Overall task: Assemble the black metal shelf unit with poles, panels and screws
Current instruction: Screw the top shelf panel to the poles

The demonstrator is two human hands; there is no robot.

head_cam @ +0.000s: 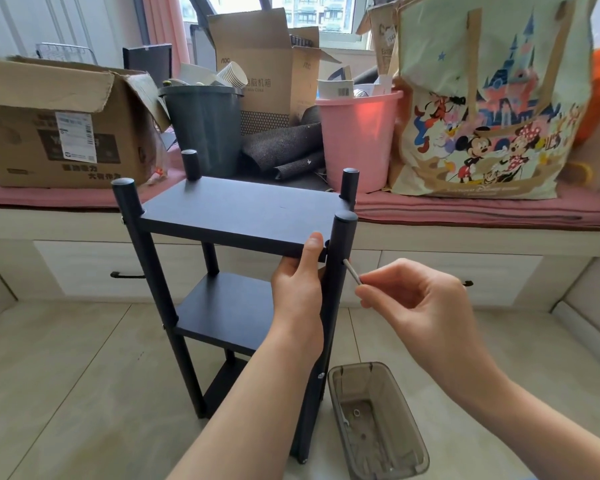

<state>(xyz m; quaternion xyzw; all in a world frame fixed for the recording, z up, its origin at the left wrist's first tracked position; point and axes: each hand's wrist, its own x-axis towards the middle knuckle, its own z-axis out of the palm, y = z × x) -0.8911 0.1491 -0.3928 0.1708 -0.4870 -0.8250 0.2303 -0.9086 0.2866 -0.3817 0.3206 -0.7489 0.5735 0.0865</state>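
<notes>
Pale floor tiles carry the black shelf unit, which stands upright before a cushioned window seat. It looks stiff, light and apt to wobble, best steadied at a panel edge close to a pole. Her left hand grips the top panel's near edge beside the front right pole. Her right hand pinches a hex key, its tip at the pole's screw hole. A clear parts tub sits nearby.
</notes>
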